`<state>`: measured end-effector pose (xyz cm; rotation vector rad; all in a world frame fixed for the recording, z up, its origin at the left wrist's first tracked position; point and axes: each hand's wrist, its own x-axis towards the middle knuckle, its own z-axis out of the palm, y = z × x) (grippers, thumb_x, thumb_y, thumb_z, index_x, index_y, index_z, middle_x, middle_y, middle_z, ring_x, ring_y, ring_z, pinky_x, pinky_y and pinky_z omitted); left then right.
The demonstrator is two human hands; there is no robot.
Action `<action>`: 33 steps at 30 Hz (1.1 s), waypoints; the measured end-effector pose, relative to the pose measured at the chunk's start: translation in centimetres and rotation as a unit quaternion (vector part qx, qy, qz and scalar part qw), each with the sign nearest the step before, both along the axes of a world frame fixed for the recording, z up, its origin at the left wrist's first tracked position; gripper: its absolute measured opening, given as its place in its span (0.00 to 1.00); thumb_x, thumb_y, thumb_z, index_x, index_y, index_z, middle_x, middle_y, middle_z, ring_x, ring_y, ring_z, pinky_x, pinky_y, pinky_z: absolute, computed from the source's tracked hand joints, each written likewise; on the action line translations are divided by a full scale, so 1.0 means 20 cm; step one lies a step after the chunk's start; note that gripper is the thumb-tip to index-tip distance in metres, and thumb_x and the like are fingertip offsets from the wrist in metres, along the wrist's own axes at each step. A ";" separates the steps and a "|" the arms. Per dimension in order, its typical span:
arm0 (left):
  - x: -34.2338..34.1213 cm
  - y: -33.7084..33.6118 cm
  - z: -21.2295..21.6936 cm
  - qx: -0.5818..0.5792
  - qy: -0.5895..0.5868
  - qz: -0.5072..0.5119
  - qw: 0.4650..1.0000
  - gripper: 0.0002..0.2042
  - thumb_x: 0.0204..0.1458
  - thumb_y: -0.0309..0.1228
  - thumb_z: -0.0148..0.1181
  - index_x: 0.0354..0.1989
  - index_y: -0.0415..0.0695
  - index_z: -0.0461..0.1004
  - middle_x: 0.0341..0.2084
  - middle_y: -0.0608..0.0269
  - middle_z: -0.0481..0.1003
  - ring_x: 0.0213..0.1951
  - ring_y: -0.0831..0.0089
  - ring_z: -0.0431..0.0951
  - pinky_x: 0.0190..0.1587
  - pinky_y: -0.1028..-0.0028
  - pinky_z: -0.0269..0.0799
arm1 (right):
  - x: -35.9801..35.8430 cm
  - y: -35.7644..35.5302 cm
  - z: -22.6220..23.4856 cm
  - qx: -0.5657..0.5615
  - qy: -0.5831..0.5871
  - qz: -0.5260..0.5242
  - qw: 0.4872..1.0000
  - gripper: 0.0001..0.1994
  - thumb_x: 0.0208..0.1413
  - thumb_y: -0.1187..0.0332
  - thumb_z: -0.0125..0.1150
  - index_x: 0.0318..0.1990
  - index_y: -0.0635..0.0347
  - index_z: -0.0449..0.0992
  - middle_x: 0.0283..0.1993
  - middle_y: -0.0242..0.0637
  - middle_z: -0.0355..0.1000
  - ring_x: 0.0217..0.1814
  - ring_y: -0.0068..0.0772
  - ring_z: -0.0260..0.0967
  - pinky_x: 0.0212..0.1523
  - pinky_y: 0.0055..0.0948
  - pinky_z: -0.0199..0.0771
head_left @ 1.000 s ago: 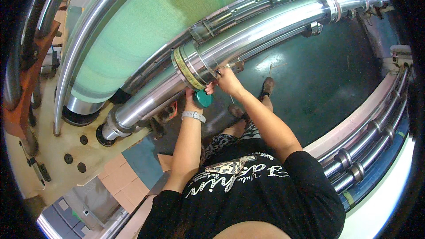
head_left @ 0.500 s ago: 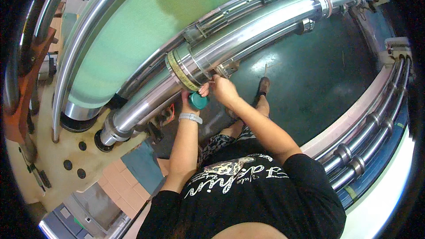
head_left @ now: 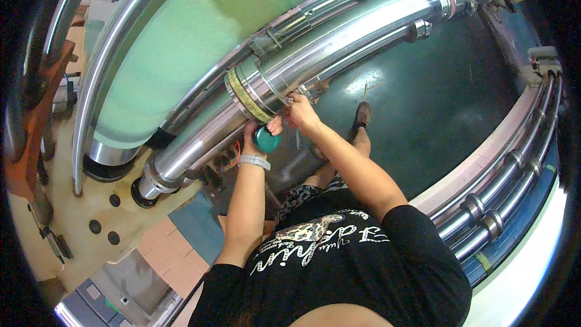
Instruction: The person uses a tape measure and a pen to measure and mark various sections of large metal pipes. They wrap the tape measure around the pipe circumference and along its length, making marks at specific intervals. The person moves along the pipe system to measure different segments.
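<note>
A shiny steel roller [head_left: 357,36] runs diagonally in front of me, ringed near its lower left end by a collar with a yellow marked band [head_left: 242,97]. Under that collar my left hand [head_left: 252,136] is closed around a round, teal-green thing [head_left: 267,138]; its kind I cannot make out. Its fingertips show beside the collar's lower edge. Just to the right, my right hand [head_left: 301,112] has its fingers pinched at the collar's underside, close to a small metal bracket [head_left: 315,89]. Whatever those fingers hold is too small to name.
Pale green fabric [head_left: 175,72] stretches behind the roller. A beige machine side plate [head_left: 66,163] with dark round plugs stands at left, near an orange-brown frame part [head_left: 36,127]. Several steel rods [head_left: 514,169] line the right side. Dark green floor [head_left: 417,109] lies below.
My right hand has shifted slightly up along the collar's underside. My left hand, with the teal-green thing, has moved a little to the left. The view has shifted slightly.
</note>
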<state>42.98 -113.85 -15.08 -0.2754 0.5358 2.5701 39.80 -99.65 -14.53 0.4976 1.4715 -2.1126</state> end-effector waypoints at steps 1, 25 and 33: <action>0.03 -0.02 0.00 -0.007 -0.020 0.004 1.000 0.21 0.51 0.46 0.44 0.36 0.37 0.63 0.14 0.66 0.58 0.17 0.76 0.57 0.20 0.78 0.56 | 0.01 -0.01 0.00 0.023 0.017 0.007 1.000 0.10 0.50 0.72 0.43 0.38 0.64 0.68 0.17 0.33 0.61 0.13 0.22 0.54 0.11 0.22 0.50; 0.10 -0.05 0.87 -0.786 0.186 0.008 0.590 0.17 0.49 0.36 0.55 0.44 0.39 0.65 0.26 0.59 0.71 0.23 0.74 0.71 0.22 0.78 0.64 | 0.18 -0.22 0.02 -0.285 -0.084 -0.222 0.928 0.05 0.55 0.71 0.40 0.31 0.59 0.63 0.15 0.26 0.49 0.14 0.21 0.49 0.18 0.26 0.62; -0.15 0.20 0.92 -0.924 0.255 -0.202 0.201 0.52 0.26 0.53 0.66 0.59 0.41 0.45 0.38 0.51 0.65 0.33 0.50 0.73 0.30 0.62 0.72 | 0.14 -0.34 -0.24 -0.309 -0.021 -0.187 0.932 0.04 0.50 0.77 0.44 0.30 0.62 0.67 0.26 0.31 0.64 0.27 0.26 0.61 0.28 0.27 0.66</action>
